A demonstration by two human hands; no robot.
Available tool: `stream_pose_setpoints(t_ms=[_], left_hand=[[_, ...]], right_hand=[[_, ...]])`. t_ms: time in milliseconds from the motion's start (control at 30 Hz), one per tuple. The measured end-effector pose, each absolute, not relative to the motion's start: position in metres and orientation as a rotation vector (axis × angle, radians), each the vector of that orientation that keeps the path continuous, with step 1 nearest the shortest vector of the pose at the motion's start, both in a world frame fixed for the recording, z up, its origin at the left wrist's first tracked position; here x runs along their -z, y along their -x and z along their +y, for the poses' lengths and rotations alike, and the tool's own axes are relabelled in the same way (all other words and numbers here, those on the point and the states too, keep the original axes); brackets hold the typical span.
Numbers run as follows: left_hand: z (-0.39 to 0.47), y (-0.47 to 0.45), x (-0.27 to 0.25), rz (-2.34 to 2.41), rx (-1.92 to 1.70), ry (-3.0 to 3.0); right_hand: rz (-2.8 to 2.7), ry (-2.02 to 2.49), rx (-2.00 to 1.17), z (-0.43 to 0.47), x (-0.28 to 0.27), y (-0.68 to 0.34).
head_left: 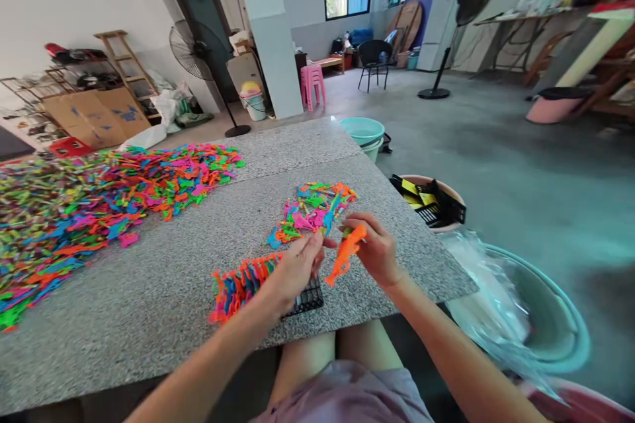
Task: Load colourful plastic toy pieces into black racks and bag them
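My right hand (376,248) is closed on an orange plastic toy gun (346,253), held above the table with its narrow end pointing down. Beside it, my left hand (301,264) has its fingers drawn together in a pinch. A small yellowish bit shows at those fingertips, too small to name. Under the left hand lies a black plastic rack (308,297), partly hidden by the wrist. Rows of colourful toy guns (243,285) stand packed in the rack's left part. Just beyond both hands is a small loose pile of mixed bright toy guns (317,208).
A large heap of bright plastic pieces (124,192) covers the left of the speckled stone table (169,291). Right of the table edge stand a tub with black racks (431,201), teal basins (364,129) and clear plastic bags (489,291). Two standing fans (201,49) are farther back.
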State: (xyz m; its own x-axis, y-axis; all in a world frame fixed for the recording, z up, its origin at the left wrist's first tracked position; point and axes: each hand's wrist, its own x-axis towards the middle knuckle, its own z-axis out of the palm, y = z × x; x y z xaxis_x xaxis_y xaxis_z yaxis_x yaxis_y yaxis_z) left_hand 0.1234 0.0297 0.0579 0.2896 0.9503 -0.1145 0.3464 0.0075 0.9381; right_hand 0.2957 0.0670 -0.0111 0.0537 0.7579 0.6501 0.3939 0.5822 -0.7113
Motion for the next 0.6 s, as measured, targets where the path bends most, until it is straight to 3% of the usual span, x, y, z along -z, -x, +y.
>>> stream_pose_setpoints(t_ms=[167,300,400,533,600], left_hand=[[0.025,-0.181,0.024,1.481,-0.800,-1.724],[0.031,-0.210,0.059,1.623,-0.743,-1.825],[0.006,-0.193,0.049,1.534,-0.645,-1.965],[-0.028,-0.116,-0.006,1.110,-0.411,-2.220],[-0.027,-0.071,-0.033,1.183,-0.457,-2.409]], right_hand=[[-1.039,1.169,-0.987,0.040,0.059,-0.333],[-0.961,1.239,-1.119,0.027,0.081,-0.344],[-1.003,1.285,-1.126,0.018,0.090,-0.347],[-1.129,1.366,-1.164,0.006,0.096,-0.330],[-1.251,1.344,-1.228,0.002,0.094,-0.308]])
